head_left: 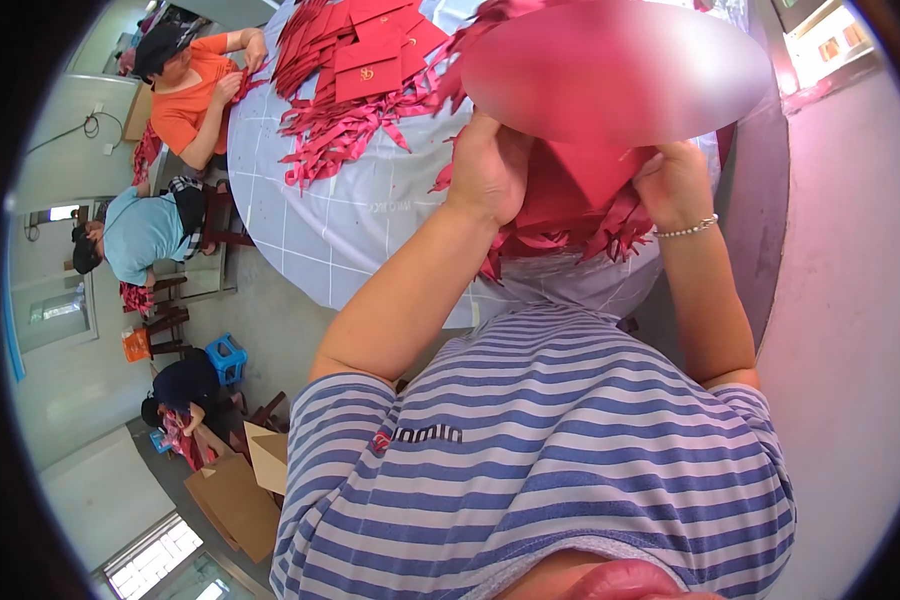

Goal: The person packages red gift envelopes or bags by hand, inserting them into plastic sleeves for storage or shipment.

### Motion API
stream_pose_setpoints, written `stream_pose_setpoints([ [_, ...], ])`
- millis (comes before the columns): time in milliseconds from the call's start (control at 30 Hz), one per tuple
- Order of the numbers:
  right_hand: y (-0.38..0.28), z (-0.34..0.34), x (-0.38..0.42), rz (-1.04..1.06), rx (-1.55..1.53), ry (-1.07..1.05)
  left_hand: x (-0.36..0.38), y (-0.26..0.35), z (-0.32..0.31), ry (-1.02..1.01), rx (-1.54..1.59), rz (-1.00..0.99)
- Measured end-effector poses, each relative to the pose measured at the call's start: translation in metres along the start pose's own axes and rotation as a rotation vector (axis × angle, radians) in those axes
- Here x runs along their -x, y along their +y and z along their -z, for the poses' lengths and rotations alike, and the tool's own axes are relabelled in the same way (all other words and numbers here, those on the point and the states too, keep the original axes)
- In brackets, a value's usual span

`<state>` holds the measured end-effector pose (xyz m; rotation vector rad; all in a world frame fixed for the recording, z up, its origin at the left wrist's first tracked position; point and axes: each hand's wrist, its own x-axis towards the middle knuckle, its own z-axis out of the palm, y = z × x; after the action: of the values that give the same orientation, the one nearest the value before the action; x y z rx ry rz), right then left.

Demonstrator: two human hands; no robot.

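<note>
A red envelope-like pouch [592, 172] with a pointed flap is held between my two hands over the table. My left hand [490, 170] is closed on its left side, the fingertips partly hidden by a blurred oval. At its right edge my right hand [675, 185], with a beaded bracelet on the wrist, pinches it between thumb and fingers. The blurred oval covers the pouch's upper part. Beneath lie more red pieces with loose red ribbons [625, 232], close to my body.
A round table with a grey checked cloth [300, 235] carries a pile of red pouches [368, 72] with gold marks and ribbons [345, 135]. A co-worker in orange [185, 95] handles red pieces at its left. Two other people, a blue stool [227, 360] and cardboard [235, 505] are beyond.
</note>
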<state>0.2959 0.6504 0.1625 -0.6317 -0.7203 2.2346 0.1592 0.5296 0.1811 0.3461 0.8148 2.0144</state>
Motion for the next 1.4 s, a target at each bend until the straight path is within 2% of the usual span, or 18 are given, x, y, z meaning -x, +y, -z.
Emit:
stream_pose_setpoints([
  [133, -0.018, 0.02, -0.001, -0.06, -0.099, -0.101, -0.009, -0.002, 0.02, -0.044, -0.003, 0.061],
  [233, -0.046, 0.038, -0.012, -0.196, -0.328, -0.466, -0.012, 0.005, 0.027, -0.097, -0.026, 0.077],
  [300, -0.057, 0.032, -0.007, -0.106, -0.205, -0.602, -0.005, 0.016, 0.013, -0.035, 0.005, 0.119],
  [333, -0.056, 0.033, -0.02, -0.06, -0.04, -0.608, 0.001, 0.023, 0.008, -0.028, 0.06, 0.173],
  [367, -0.061, 0.03, -0.021, -0.116, 0.042, -0.58, -0.007, 0.027, 0.017, -0.359, 0.936, 0.493],
  [567, -0.038, 0.025, -0.05, -0.296, 0.547, -0.304, -0.019, 0.006, 0.067, -0.289, 1.01, 0.685],
  [667, -0.036, 0.024, -0.048, -0.388, 0.455, -0.253, -0.057, 0.009, 0.097, 0.025, 0.096, 0.074],
  [767, -0.035, 0.022, -0.047, -0.399, 0.472, -0.259, -0.027, 0.046, 0.039, 0.207, 0.08, 0.23],
  [867, -0.03, 0.022, -0.047, -0.357, 0.55, -0.261, -0.011, 0.055, 0.01, 0.084, -0.42, 0.249],
  [933, -0.029, 0.023, -0.046, -0.349, 0.57, -0.246, -0.006, 0.08, -0.012, -0.167, -1.261, 0.202],
  [967, -0.029, 0.025, -0.046, -0.342, 0.596, -0.24, -0.013, 0.079, -0.003, -0.016, -1.683, 0.169],
  [1033, -0.03, 0.033, -0.051, -0.364, 0.564, -0.241, -0.011, 0.082, -0.007, -0.044, -1.47, -0.29],
  [1067, -0.031, 0.036, -0.053, -0.382, 0.543, -0.249, -0.015, 0.086, -0.014, -0.146, -1.19, -0.145],
  [1133, -0.031, 0.033, -0.05, -0.377, 0.525, -0.245, -0.005, 0.052, -0.049, 0.343, -1.244, -0.251],
  [1167, -0.029, 0.031, -0.048, -0.351, 0.551, -0.233, -0.015, 0.054, -0.02, -0.022, -1.055, 0.052],
  [1233, -0.028, 0.035, -0.047, -0.334, 0.621, -0.247, -0.031, 0.019, 0.025, 0.074, -1.469, -0.094],
  [1333, -0.027, 0.02, -0.036, -0.361, 0.751, -0.186, -0.027, 0.011, 0.039, 0.044, -0.831, 0.301],
  [1400, -0.015, 0.027, -0.037, -0.276, 0.769, -0.151, -0.026, 0.014, 0.039, 0.096, -0.788, 0.356],
])
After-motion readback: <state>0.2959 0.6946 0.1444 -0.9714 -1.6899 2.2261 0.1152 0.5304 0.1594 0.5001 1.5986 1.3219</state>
